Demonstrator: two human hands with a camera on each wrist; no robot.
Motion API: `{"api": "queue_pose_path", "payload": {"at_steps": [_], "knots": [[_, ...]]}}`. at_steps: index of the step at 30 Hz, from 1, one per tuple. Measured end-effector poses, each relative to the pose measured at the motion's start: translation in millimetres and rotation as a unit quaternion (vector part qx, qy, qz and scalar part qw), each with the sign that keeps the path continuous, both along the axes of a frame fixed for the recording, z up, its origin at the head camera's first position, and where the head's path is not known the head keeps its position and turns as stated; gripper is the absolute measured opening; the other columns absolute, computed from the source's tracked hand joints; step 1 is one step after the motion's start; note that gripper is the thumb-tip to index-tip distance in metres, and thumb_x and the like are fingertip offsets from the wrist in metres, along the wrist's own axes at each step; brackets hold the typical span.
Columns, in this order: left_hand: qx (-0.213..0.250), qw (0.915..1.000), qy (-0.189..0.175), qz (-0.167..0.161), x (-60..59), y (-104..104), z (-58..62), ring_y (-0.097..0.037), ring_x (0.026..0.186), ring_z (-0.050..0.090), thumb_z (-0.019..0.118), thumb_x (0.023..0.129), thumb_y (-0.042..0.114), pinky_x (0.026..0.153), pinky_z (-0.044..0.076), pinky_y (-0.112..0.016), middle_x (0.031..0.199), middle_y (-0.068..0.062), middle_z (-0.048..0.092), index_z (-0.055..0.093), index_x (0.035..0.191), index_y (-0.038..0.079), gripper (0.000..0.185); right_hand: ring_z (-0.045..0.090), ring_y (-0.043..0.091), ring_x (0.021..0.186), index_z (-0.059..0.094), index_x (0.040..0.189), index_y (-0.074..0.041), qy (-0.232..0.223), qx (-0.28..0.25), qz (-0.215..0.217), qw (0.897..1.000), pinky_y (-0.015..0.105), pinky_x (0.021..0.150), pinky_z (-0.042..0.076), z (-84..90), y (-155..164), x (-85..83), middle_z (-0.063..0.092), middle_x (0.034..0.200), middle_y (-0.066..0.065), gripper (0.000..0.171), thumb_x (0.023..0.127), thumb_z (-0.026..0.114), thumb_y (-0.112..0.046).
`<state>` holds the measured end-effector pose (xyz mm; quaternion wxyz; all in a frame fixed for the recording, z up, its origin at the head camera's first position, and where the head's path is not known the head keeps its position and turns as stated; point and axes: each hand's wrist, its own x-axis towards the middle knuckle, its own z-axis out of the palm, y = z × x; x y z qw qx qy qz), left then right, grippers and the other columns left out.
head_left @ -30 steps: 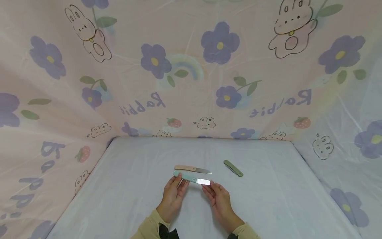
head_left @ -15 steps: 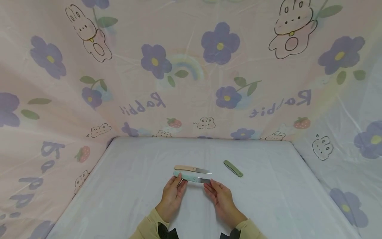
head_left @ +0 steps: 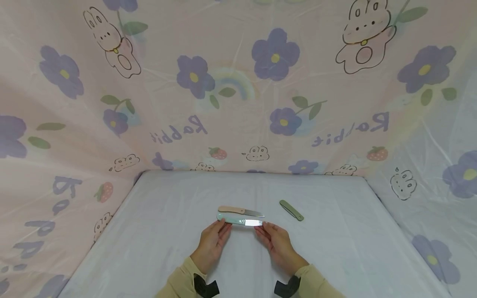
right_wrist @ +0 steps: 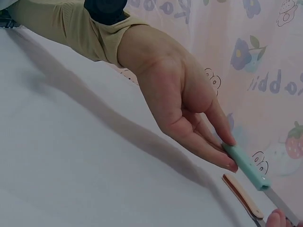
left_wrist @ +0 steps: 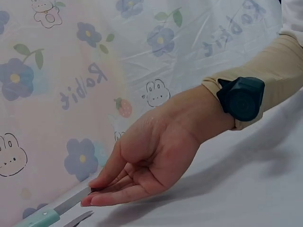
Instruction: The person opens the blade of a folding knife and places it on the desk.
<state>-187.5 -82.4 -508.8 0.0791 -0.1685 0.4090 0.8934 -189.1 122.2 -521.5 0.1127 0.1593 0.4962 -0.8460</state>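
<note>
Mint knife nearly parallel to tan knife, both ends held

Change over the last second: blade end of the mint knife (head_left: 241,222) has risen slightly in the head view, so it tilts less and lies just below the tan knife (head_left: 241,211), centre of the frame. The tan knife and the green knife (head_left: 291,210), right of centre, show no clear shift on the worktop (head_left: 354,231). Judged meaning: a fine alignment of the mint knife beside the tan one, placement likely not finished.

Left grip (head_left: 210,243): pinching the mint handle's end. Right grip (head_left: 277,244): pinching the blade tip. Mint knife appears just above the worktop; contact cannot be confirmed.

Count: knives, three (mint and tan with blades out; green apparently folded). Grips, two, both occupied. Black wrist devices (head_left: 206,286), two, bottom of frame.
</note>
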Motion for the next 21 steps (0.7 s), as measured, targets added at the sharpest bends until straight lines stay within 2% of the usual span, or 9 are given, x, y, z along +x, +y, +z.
{"api": "queue_pose_path", "payload": {"at_steps": [11,21], "knots": [[-0.055,0.9979,-0.012,-0.031,-11.5,-13.8,-9.0,-0.026,0.108,0.057,0.051,0.096,0.009,0.094,0.043,-0.034,0.114,-0.023,0.055,0.029,0.133,-0.016,0.05,0.063,0.023,0.099,0.039,0.128,0.011,-0.002,0.011,0.023,1.0,0.034,0.089,0.048,-4.7,-1.2,-10.4,0.063,0.107,0.018,0.044,0.095,0.054,-0.013],[-0.082,0.9955,-0.023,-0.041,-23.2,-19.1,-9.5,-0.023,0.1,0.062,0.051,0.095,0.005,0.092,0.045,-0.034,0.107,-0.021,0.061,0.035,0.13,-0.018,0.045,0.064,0.023,0.095,0.042,0.125,0.014,-0.01,0.012,0.024,1.0,0.035,0.087,0.049,-8.2,-4.2,-20.9,0.065,0.099,0.017,0.04,0.095,0.054,-0.01]]}}
